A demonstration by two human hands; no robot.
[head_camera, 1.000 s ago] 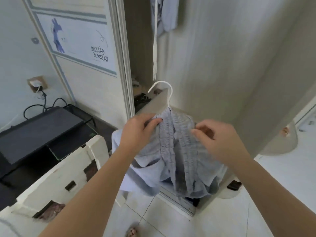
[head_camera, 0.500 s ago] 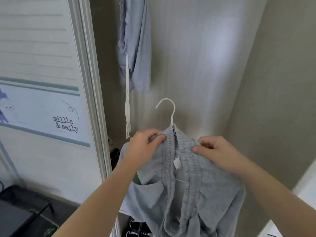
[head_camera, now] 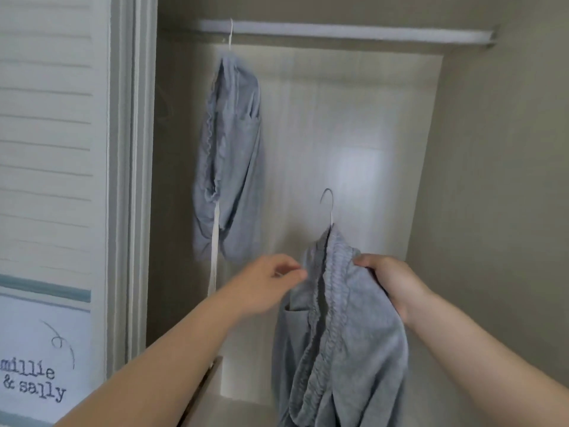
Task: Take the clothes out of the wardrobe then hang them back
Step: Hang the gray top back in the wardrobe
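**Grey garment on a hanger, held up in front of the wardrobe**

Closest to the camera, both bare forearms reach in from the bottom of the view. The left hand point(head_camera: 271, 283) has its thumb and fingertips pinched together right at the left edge of the grey garment point(head_camera: 341, 340), up near the gathered band. The right hand point(head_camera: 389, 283) is on the other side with its fingers curled over the top of that band, so it's got a proper grip on the cloth. Whether the wire is inside that grip too, I can't tell, since the fabric hides it.

The garment hangs down between the two hands in loose folds and runs off the bottom edge. Its hanger hook point(head_camera: 328, 204) sticks up out of the top, free in the air and well below the rail point(head_camera: 338, 31).

Further in, a second grey garment point(head_camera: 229, 155) hangs on the left end of the rail by a thin white hanger point(head_camera: 231, 33), with a white drawstring point(head_camera: 214, 241) dangling straight down from it. Behind that is the pale wood-grain back panel point(head_camera: 354, 127) of the wardrobe.

Off to the left is the white door frame point(head_camera: 132, 180), and next to it a panel with a "millie & sally" label point(head_camera: 30, 382).
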